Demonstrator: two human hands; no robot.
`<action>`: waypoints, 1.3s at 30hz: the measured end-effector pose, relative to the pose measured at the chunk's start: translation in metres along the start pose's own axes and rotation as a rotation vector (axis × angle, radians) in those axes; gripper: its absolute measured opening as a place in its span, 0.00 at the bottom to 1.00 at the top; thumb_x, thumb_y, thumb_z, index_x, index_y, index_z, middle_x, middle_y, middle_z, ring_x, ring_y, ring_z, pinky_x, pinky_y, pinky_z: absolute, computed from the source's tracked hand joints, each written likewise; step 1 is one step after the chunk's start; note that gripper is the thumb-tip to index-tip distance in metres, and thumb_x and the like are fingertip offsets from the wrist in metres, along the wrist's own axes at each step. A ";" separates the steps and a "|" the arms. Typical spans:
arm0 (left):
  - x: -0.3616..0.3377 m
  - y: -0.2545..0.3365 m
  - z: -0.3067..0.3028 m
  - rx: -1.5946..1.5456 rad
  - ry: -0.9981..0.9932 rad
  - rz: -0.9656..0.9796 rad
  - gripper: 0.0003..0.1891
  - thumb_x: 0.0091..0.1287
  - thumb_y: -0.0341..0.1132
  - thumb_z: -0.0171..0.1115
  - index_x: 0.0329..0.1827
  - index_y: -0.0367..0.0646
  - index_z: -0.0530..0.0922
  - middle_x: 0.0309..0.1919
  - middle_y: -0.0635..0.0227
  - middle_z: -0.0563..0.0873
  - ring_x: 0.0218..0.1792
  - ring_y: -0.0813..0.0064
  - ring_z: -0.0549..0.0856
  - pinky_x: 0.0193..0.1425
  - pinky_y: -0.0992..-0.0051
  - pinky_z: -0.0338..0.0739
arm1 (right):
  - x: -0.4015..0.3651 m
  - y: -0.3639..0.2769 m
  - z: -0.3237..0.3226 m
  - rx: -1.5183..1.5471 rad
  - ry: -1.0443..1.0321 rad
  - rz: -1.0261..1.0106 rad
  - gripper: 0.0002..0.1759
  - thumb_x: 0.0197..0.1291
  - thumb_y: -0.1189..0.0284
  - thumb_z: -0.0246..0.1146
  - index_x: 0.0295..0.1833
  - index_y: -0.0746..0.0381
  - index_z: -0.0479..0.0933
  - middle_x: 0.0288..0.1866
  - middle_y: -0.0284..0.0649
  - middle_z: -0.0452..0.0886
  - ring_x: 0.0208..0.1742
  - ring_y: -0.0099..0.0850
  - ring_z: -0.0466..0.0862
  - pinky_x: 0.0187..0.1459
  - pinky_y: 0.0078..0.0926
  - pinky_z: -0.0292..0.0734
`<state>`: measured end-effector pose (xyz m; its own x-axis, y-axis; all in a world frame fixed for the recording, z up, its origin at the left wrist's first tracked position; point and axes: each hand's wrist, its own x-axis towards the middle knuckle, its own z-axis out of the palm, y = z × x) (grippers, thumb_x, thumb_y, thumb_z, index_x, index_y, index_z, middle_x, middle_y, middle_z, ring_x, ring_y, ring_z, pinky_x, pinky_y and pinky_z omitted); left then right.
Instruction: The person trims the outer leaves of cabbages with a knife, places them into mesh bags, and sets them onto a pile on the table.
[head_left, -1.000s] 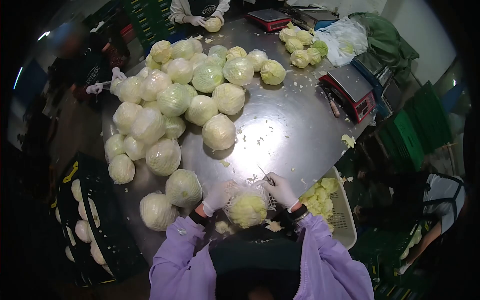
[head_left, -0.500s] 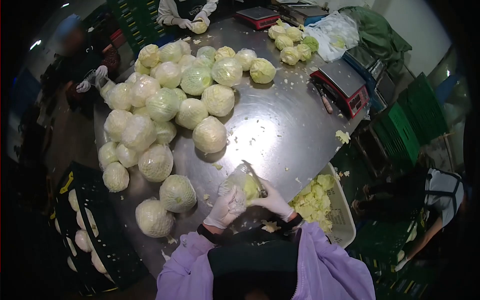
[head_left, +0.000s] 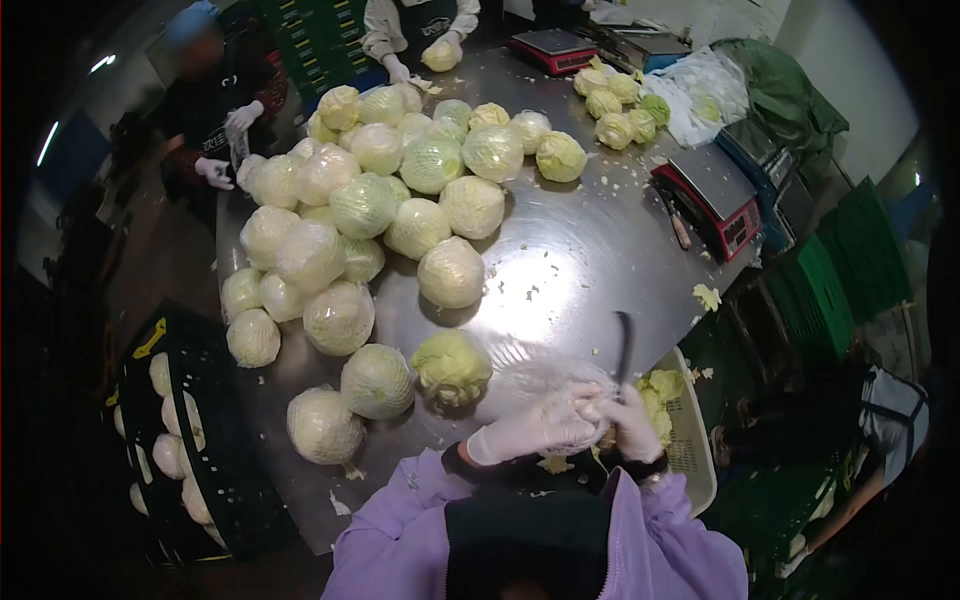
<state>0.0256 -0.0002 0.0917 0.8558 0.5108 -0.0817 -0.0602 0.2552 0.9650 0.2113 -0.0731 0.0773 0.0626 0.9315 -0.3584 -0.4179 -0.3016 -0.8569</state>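
Observation:
An unwrapped cabbage [head_left: 450, 370] rests on the metal table, left of my hands. My gloved left hand [head_left: 532, 424] is closed on crumpled clear plastic wrap [head_left: 525, 375], which spreads out over the table. Beside it, my gloved right hand [head_left: 636, 425] grips a knife [head_left: 625, 345], its dark curved blade pointing up and away from me. The right fingers also meet the bunched plastic; the knife's handle is mostly hidden in the hand. Two wrapped cabbages [head_left: 377, 381] sit just left of the bare one.
A pile of wrapped cabbages [head_left: 365, 205] covers the table's left side. A white basket [head_left: 700, 440] with trimmed leaves stands at my right. Beyond are a red scale [head_left: 715, 195] and another knife [head_left: 679, 230]. Dark crates [head_left: 215, 450] stand left. Co-workers stand across, left and right.
The cabbage that was in my hands now lies bare on the table to the left. My hands have shifted right, with the plastic bunched between them and the knife blade upright.

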 end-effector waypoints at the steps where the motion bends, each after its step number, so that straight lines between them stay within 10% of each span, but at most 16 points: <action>1: -0.006 -0.002 -0.006 0.327 -0.071 0.078 0.32 0.64 0.39 0.67 0.68 0.40 0.65 0.58 0.61 0.77 0.58 0.72 0.76 0.64 0.72 0.68 | -0.013 -0.015 -0.020 -0.052 0.081 0.082 0.23 0.57 0.69 0.65 0.58 0.67 0.73 0.36 0.34 0.81 0.26 0.16 0.78 0.22 0.13 0.71; 3: -0.032 -0.004 -0.014 0.366 0.054 0.176 0.34 0.60 0.40 0.70 0.68 0.39 0.66 0.60 0.55 0.76 0.61 0.63 0.75 0.66 0.67 0.66 | -0.031 -0.006 -0.076 -0.060 0.251 0.021 0.29 0.53 0.73 0.66 0.62 0.68 0.70 0.47 0.37 0.82 0.45 0.27 0.83 0.48 0.27 0.78; 5: -0.065 -0.021 -0.038 0.981 0.518 0.164 0.35 0.59 0.42 0.69 0.67 0.35 0.67 0.62 0.49 0.74 0.63 0.55 0.74 0.68 0.61 0.65 | -0.045 0.008 -0.128 -0.163 0.254 -0.069 0.30 0.54 0.74 0.67 0.63 0.67 0.70 0.42 0.37 0.82 0.42 0.29 0.83 0.44 0.30 0.78; 7: -0.093 -0.042 -0.064 1.085 1.002 0.144 0.31 0.60 0.41 0.66 0.63 0.33 0.70 0.61 0.47 0.74 0.63 0.49 0.72 0.70 0.56 0.61 | -0.068 0.027 -0.175 -1.746 0.678 0.115 0.29 0.56 0.71 0.67 0.63 0.65 0.70 0.38 0.36 0.80 0.40 0.30 0.82 0.40 0.34 0.79; 9: -0.106 -0.042 -0.084 1.271 1.091 0.070 0.29 0.60 0.41 0.65 0.61 0.33 0.71 0.60 0.48 0.74 0.63 0.48 0.71 0.71 0.54 0.59 | -0.064 0.036 -0.177 -1.750 0.710 -0.167 0.25 0.59 0.70 0.66 0.61 0.64 0.71 0.38 0.36 0.80 0.37 0.27 0.82 0.38 0.29 0.78; 14: -0.077 -0.064 -0.088 1.352 0.938 -0.052 0.27 0.60 0.40 0.65 0.59 0.34 0.73 0.59 0.47 0.75 0.64 0.48 0.69 0.71 0.52 0.58 | -0.018 0.058 -0.024 -0.210 0.021 0.410 0.13 0.65 0.74 0.59 0.54 0.66 0.74 0.41 0.41 0.82 0.32 0.25 0.82 0.33 0.19 0.79; 17: -0.074 -0.062 -0.078 0.907 0.788 0.142 0.28 0.56 0.37 0.70 0.59 0.36 0.73 0.56 0.50 0.78 0.61 0.49 0.72 0.68 0.57 0.63 | -0.004 0.118 -0.024 -0.311 -0.126 0.547 0.12 0.66 0.72 0.60 0.51 0.66 0.76 0.45 0.41 0.83 0.40 0.27 0.84 0.41 0.23 0.81; 21: -0.087 -0.067 -0.076 0.945 0.729 0.153 0.39 0.50 0.42 0.76 0.64 0.38 0.70 0.62 0.52 0.73 0.64 0.55 0.72 0.67 0.65 0.67 | -0.015 0.112 -0.089 -1.315 0.281 0.103 0.11 0.65 0.70 0.62 0.49 0.65 0.79 0.40 0.36 0.84 0.33 0.25 0.82 0.34 0.21 0.78; 24: -0.082 -0.085 -0.064 0.593 0.595 0.026 0.44 0.49 0.45 0.77 0.68 0.38 0.66 0.65 0.51 0.71 0.67 0.55 0.69 0.69 0.65 0.65 | -0.030 0.096 -0.106 -1.369 0.319 -0.089 0.16 0.66 0.69 0.60 0.57 0.64 0.75 0.38 0.35 0.84 0.29 0.25 0.82 0.30 0.20 0.77; 26: -0.082 -0.079 -0.056 0.626 0.538 -0.004 0.45 0.49 0.46 0.77 0.69 0.37 0.64 0.66 0.50 0.69 0.68 0.54 0.67 0.71 0.65 0.63 | -0.017 0.071 -0.053 -0.429 0.140 0.304 0.22 0.68 0.65 0.58 0.64 0.61 0.70 0.48 0.37 0.83 0.31 0.23 0.84 0.27 0.18 0.76; 29: -0.080 -0.081 -0.047 0.724 0.500 -0.048 0.47 0.51 0.45 0.76 0.71 0.35 0.61 0.67 0.49 0.67 0.69 0.57 0.66 0.72 0.66 0.61 | -0.002 0.089 -0.017 -0.131 -0.010 0.457 0.26 0.74 0.55 0.46 0.70 0.57 0.63 0.47 0.37 0.81 0.24 0.23 0.80 0.20 0.16 0.71; 31: -0.077 -0.094 -0.045 0.784 0.506 -0.069 0.47 0.52 0.44 0.76 0.72 0.35 0.60 0.68 0.51 0.67 0.68 0.60 0.67 0.72 0.67 0.61 | 0.012 0.107 -0.028 -0.038 0.028 0.407 0.25 0.74 0.55 0.46 0.69 0.56 0.65 0.39 0.38 0.82 0.23 0.23 0.78 0.19 0.16 0.69; 33: -0.065 -0.106 -0.042 -0.091 0.474 -0.033 0.46 0.55 0.42 0.75 0.73 0.37 0.58 0.66 0.56 0.67 0.67 0.65 0.67 0.71 0.69 0.62 | 0.011 0.091 -0.017 -0.159 0.020 0.400 0.24 0.74 0.55 0.45 0.68 0.57 0.66 0.36 0.38 0.82 0.22 0.22 0.77 0.19 0.16 0.69; 39: -0.062 -0.088 -0.046 -0.075 0.496 0.011 0.39 0.61 0.40 0.71 0.71 0.39 0.58 0.67 0.58 0.65 0.66 0.65 0.68 0.71 0.66 0.63 | 0.020 0.097 -0.021 -0.108 0.006 0.299 0.26 0.73 0.53 0.47 0.69 0.56 0.65 0.28 0.37 0.80 0.20 0.20 0.74 0.22 0.16 0.69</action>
<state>-0.0459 -0.0163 0.0000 0.5085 0.8380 -0.1977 -0.1205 0.2967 0.9474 0.1909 -0.0878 -0.0211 -0.0427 0.7969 -0.6026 -0.3201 -0.5823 -0.7473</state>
